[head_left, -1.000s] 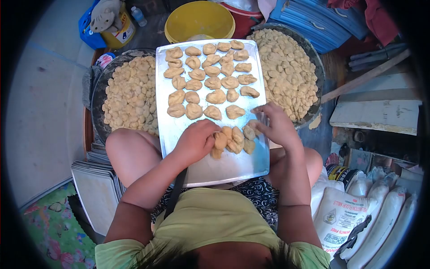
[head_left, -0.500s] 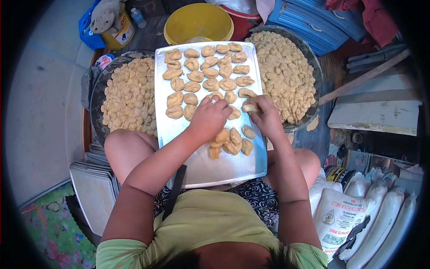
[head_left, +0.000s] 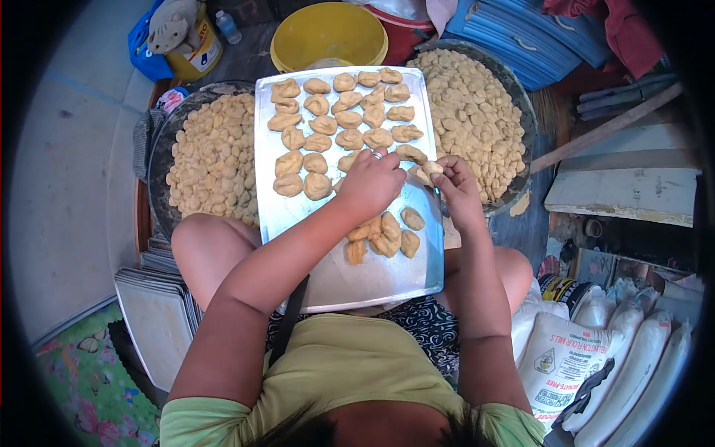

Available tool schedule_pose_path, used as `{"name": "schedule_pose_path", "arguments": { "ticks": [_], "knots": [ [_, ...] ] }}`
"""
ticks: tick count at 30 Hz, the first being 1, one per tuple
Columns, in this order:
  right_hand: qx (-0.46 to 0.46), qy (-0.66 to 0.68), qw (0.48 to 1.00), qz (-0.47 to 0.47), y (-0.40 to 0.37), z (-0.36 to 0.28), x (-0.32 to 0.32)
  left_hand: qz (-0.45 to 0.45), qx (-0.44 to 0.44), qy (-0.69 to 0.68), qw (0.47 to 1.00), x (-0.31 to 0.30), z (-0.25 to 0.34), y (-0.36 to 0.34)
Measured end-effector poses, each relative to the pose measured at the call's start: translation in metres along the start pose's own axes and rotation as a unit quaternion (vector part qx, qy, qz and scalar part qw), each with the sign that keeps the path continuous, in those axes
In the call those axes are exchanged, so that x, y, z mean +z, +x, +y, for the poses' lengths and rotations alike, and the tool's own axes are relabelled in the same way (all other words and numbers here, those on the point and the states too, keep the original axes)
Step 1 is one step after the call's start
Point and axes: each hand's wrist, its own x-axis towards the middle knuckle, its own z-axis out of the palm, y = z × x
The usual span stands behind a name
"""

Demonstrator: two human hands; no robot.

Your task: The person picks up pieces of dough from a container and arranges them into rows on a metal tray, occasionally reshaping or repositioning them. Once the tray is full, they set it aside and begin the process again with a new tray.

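- Currently the right hand (head_left: 456,188) is raised just above the right edge of the tray (head_left: 372,287), its fingertips pinched together on a dough piece (head_left: 429,172).
- That dough piece is clear of the metal, at the tray's right rim, level with the lowest row of shaped pieces (head_left: 339,119).
- The left hand (head_left: 370,183) lies palm down on the middle of the tray with its fingers curled over the lowest row. A ring (head_left: 377,155) shows on one finger. Whether this hand grips anything underneath, I cannot tell.
- The shaped pieces fill the far half of the tray in rough rows, and the near half is mostly bare metal.
- A small loose heap (head_left: 383,237) of dough lies on the tray just beneath the left wrist, its pieces touching one another.
- The tray rests across the person's knees.
- A left basin (head_left: 212,156) and a right basin (head_left: 477,104), both piled with small dough lumps, flank the tray, and the tray's edges overlap them.
- A yellow bucket (head_left: 328,33) stands beyond the far edge of the tray.
- Flour sacks (head_left: 573,354) lie on the floor at the person's right, and a stack of trays (head_left: 160,316) sits at the left, beside the knee.
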Motion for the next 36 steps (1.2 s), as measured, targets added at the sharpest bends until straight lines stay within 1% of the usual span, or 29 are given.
{"name": "schedule_pose_path", "arguments": {
  "ticks": [2,3,4,5,6,7,9,10,11,12,13,14,15,16,17,18,19,21,22,23,25,27,28,29,30,31,33,34,36],
  "knots": [
    [0.007,-0.017,1.0,-0.003,-0.004,-0.002,0.001,0.055,-0.029,-0.03,0.998,-0.005,0.006,-0.004],
    [0.014,-0.033,0.999,-0.007,-0.005,-0.003,0.002,0.055,-0.028,-0.029,0.998,-0.01,0.011,-0.005],
    [0.013,-0.032,0.999,-0.007,-0.006,-0.002,0.003,0.075,-0.064,-0.161,0.982,-0.017,0.017,-0.006],
    [0.01,0.006,0.999,-0.03,-0.006,0.0,0.005,0.093,-0.098,-0.289,0.948,-0.021,0.022,-0.007],
    [0.008,0.045,0.998,-0.053,-0.007,-0.001,0.008,0.092,-0.098,-0.289,0.948,-0.024,0.023,-0.008],
    [0.008,0.046,0.998,-0.052,-0.008,-0.004,0.011,0.073,-0.097,-0.313,0.942,-0.027,0.023,-0.01],
    [0.018,0.108,0.993,0.036,-0.01,-0.016,0.016,0.053,-0.096,-0.336,0.935,-0.03,0.021,-0.018],
    [-0.022,0.12,0.989,0.077,-0.008,-0.02,0.015,0.098,-0.117,-0.353,0.923,-0.032,0.018,-0.025],
    [-0.022,0.12,0.989,0.077,-0.006,-0.014,0.01,0.142,-0.136,-0.37,0.908,-0.034,0.015,-0.031],
    [-0.126,-0.066,0.986,0.091,-0.003,-0.004,0.004,0.16,-0.131,-0.361,0.909,-0.04,0.012,-0.039],
    [-0.222,-0.249,0.937,0.101,-0.002,-0.004,0.007,0.159,-0.131,-0.361,0.909,-0.04,0.007,-0.048],
    [-0.34,-0.402,0.846,0.084,-0.001,-0.006,0.01,0.163,-0.108,-0.313,0.929,-0.037,0.0,-0.058],
    [-0.341,-0.401,0.846,0.084,-0.003,-0.001,0.012,0.168,-0.084,-0.263,0.946,-0.035,-0.005,-0.068],
    [-0.287,-0.44,0.85,0.044,-0.006,0.007,0.013,0.168,-0.084,-0.261,0.947,-0.035,-0.009,-0.079],
    [-0.231,-0.477,0.848,0.004,-0.007,0.013,0.014,0.141,-0.087,-0.27,0.949,-0.035,-0.012,-0.09],
    [-0.252,-0.46,0.851,-0.004,-0.007,0.012,0.014,0.114,-0.09,-0.28,0.949,-0.035,-0.012,-0.1],
    [-0.252,-0.461,0.851,-0.006,-0.009,0.01,0.016,0.116,-0.092,-0.28,0.948,-0.037,-0.01,-0.11],
    [-0.239,-0.401,0.884,-0.002,-0.014,0.006,0.019,0.118,-0.23,-0.349,0.901,-0.043,-0.006,-0.128],
    [-0.239,-0.402,0.884,-0.004,-0.014,0.009,0.021,0.092,-0.238,-0.29,0.922,-0.048,-0.007,-0.136],
    [-0.225,-0.396,0.89,0.015,-0.013,0.013,0.025,0.093,-0.239,-0.29,0.922,-0.045,-0.015,-0.144],
    [-0.212,-0.39,0.896,0.032,-0.009,0.014,0.029,0.149,-0.125,-0.165,0.967,-0.038,-0.027,-0.154],
    [-0.242,-0.504,0.828,0.04,-0.005,0.008,0.037,0.157,-0.152,-0.154,0.964,-0.035,-0.031,-0.161],
    [-0.244,-0.503,0.828,0.037,-0.007,0.002,0.043,0.146,-0.167,-0.102,0.97,-0.036,-0.033,-0.163],
    [-0.264,-0.517,0.813,0.039,-0.012,-0.005,0.05,0.134,-0.183,-0.051,0.973,-0.035,-0.035,-0.165],
    [-0.283,-0.531,0.798,0.041,-0.017,-0.011,0.058,0.135,-0.186,-0.051,0.972,-0.033,-0.035,-0.167],
    [-0.283,-0.531,0.797,0.038,-0.022,-0.011,0.067,0.152,-0.197,-0.067,0.966,-0.03,-0.035,-0.169],
    [-0.211,-0.455,0.856,-0.123,-0.031,-0.011,0.086,0.169,-0.207,-0.082,0.96,-0.027,-0.035,-0.169],
    [-0.212,-0.455,0.856,-0.125,-0.033,-0.012,0.092,0.179,-0.213,-0.103,0.955,-0.027,-0.036,-0.168],
    [-0.04,-0.422,0.896,-0.132,-0.033,-0.015,0.102,0.192,-0.221,-0.121,0.948,-0.031,-0.041,-0.166]
  ]
}}
